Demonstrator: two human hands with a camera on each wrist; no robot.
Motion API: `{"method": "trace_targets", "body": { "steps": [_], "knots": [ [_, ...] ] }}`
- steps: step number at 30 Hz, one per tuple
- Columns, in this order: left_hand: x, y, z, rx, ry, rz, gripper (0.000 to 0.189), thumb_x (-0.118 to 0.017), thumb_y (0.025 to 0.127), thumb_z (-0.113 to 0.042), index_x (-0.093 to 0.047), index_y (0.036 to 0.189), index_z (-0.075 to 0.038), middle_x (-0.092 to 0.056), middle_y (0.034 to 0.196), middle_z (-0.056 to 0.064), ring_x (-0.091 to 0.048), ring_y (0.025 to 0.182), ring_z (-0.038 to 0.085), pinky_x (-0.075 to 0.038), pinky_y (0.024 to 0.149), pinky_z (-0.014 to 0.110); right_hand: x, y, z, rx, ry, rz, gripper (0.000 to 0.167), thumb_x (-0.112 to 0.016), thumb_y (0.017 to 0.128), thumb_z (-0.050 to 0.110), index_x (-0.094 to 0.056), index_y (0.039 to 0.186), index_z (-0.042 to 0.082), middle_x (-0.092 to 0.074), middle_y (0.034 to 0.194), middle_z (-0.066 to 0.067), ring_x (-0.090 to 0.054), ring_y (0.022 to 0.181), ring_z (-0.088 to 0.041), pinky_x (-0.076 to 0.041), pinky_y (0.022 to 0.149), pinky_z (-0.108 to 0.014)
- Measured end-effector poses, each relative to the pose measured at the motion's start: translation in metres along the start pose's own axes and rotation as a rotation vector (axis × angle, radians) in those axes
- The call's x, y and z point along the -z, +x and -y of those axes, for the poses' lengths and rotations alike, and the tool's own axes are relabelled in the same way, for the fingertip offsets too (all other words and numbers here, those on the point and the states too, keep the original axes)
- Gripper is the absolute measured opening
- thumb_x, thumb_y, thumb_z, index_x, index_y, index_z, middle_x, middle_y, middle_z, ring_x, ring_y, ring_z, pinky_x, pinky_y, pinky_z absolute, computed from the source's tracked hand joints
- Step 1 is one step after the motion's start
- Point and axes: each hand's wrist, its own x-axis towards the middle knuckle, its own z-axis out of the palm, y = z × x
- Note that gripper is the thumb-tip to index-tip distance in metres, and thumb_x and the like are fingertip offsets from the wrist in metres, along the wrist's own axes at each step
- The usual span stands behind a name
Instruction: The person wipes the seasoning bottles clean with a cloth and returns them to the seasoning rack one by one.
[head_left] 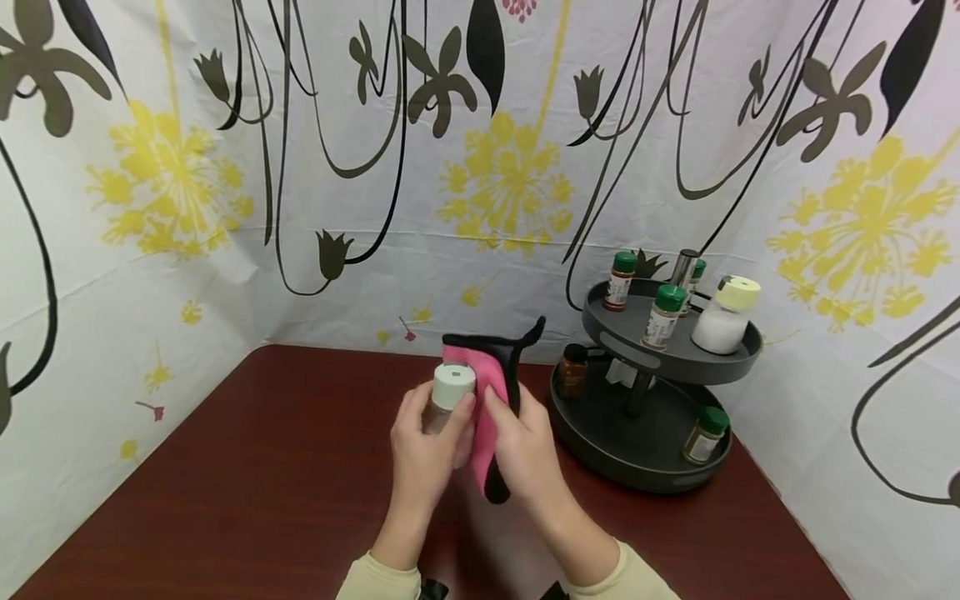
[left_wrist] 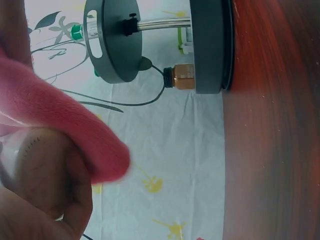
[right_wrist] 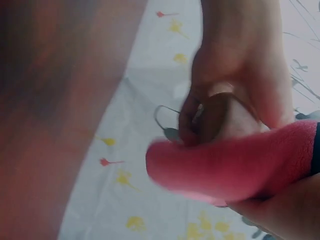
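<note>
Over the table, my left hand (head_left: 416,454) grips a clear seasoning jar (head_left: 454,387) with a pale whitish lid, held nearly upright. My right hand (head_left: 531,446) pinches a pink cloth (head_left: 486,437) with a black border, its thumb on the pink face. The cloth lies along the jar's right side, and one black corner sticks up. In the left wrist view, the jar's rounded base (left_wrist: 42,172) shows beside the fuzzy cloth (left_wrist: 65,112). The right wrist view has the cloth (right_wrist: 225,162) overlapping the jar (right_wrist: 217,117); fingers hide much of its body.
A dark two-tier rack (head_left: 637,471) stands at the back right. Its upper tier bears green-capped spice bottles (head_left: 660,321) and a yellow-lidded shaker (head_left: 723,321). Below are a black-capped brown bottle (head_left: 573,375) and a green-capped bottle (head_left: 705,437). A patterned sheet (head_left: 360,275) hangs behind the table (head_left: 247,467).
</note>
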Motion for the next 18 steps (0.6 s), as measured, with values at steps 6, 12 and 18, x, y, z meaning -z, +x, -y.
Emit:
{"method": "trace_targets", "body": {
  "steps": [6,12,18],
  "knots": [
    [-0.001,-0.002,-0.003,-0.003,-0.043,0.023,0.038,-0.082,0.094,-0.026,-0.075,0.131,-0.019,-0.071,0.116,0.001,-0.064,0.107,0.012,-0.056,0.097,0.032,-0.003,-0.008,0.001,0.099,0.029,-0.030,0.030,-0.054,0.112,0.030,-0.062,0.135,0.012,-0.071,0.128,-0.010,-0.068,0.114,-0.018,-0.055,0.094,-0.023],
    [0.002,-0.001,-0.003,0.000,-0.084,0.011,0.039,-0.080,0.095,-0.022,-0.074,0.134,-0.019,-0.070,0.118,0.003,-0.063,0.107,0.013,-0.056,0.094,0.029,-0.010,-0.022,-0.025,0.038,-0.048,-0.020,0.034,-0.053,0.113,0.035,-0.061,0.138,0.014,-0.070,0.125,-0.009,-0.064,0.110,-0.017,-0.052,0.092,-0.024],
    [0.003,0.001,-0.001,-0.001,-0.060,0.019,0.040,-0.081,0.095,-0.022,-0.074,0.133,-0.017,-0.071,0.117,0.005,-0.064,0.104,0.015,-0.057,0.091,0.032,-0.004,-0.020,-0.036,-0.104,-0.035,0.014,0.038,-0.051,0.113,0.033,-0.060,0.139,0.007,-0.070,0.128,-0.013,-0.065,0.113,-0.018,-0.054,0.093,-0.025]
  ]
}}
